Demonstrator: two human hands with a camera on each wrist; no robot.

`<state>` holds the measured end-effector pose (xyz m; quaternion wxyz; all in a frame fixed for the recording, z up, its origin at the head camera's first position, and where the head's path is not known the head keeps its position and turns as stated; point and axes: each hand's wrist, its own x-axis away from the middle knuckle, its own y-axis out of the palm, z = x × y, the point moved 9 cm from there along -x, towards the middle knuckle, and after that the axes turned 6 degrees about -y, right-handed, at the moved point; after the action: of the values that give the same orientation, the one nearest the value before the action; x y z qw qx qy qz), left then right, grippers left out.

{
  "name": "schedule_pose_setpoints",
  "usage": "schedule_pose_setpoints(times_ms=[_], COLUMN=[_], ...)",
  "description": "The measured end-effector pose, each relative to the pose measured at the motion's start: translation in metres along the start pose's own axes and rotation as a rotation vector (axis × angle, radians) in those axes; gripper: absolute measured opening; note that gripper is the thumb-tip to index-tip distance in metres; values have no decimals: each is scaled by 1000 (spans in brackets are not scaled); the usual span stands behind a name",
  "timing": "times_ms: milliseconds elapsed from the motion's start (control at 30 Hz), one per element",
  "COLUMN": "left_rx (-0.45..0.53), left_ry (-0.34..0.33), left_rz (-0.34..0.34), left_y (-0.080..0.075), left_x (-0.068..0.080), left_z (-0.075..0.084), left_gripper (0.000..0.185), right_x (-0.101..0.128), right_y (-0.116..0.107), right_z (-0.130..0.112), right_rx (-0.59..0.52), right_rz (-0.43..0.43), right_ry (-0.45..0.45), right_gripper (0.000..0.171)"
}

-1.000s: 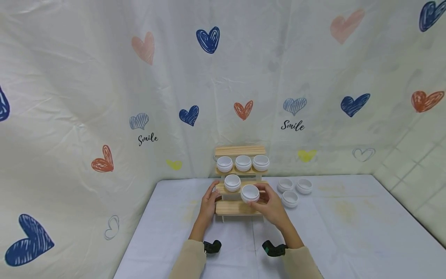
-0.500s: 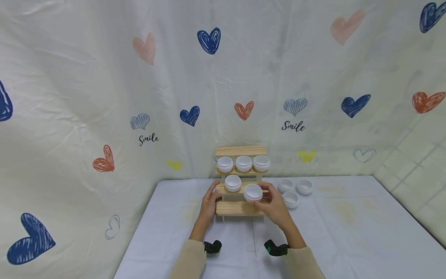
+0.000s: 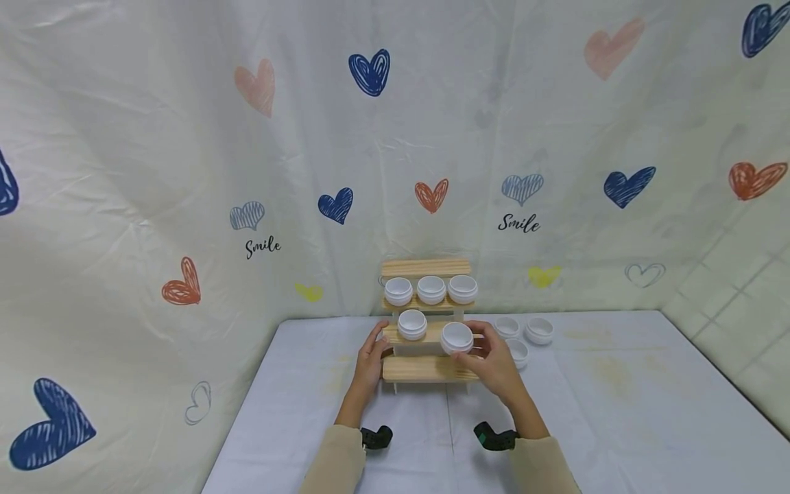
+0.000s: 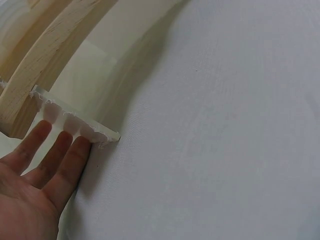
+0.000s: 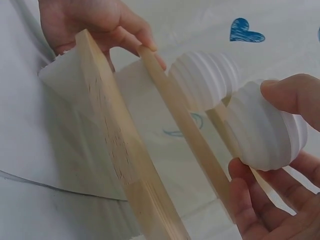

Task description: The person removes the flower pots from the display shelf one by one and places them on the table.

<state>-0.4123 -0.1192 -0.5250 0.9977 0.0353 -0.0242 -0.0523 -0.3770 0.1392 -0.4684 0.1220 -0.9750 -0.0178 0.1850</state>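
Gripping a white jar (image 3: 457,337), seemingly at shelf (image 3: 426,369).

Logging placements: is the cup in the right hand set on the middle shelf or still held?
Held. The right hand grips the cup at the middle shelf; contact unclear.
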Motion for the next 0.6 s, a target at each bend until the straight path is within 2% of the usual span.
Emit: schedule_pose_setpoints(times_ms=[367, 600], left_rx=[13, 16], left_ry=[14, 21], left_rz=[-14, -14], left_y=[2, 2], left_x=[0, 1], left_z=[1, 1], left_gripper=[46, 46], right_x=[-1, 0], right_y=[-10, -16], right_z=[5, 7], right_rx=[3, -12], right_rz=[13, 20], right_ry=[-14, 17], right_gripper=[65, 66])
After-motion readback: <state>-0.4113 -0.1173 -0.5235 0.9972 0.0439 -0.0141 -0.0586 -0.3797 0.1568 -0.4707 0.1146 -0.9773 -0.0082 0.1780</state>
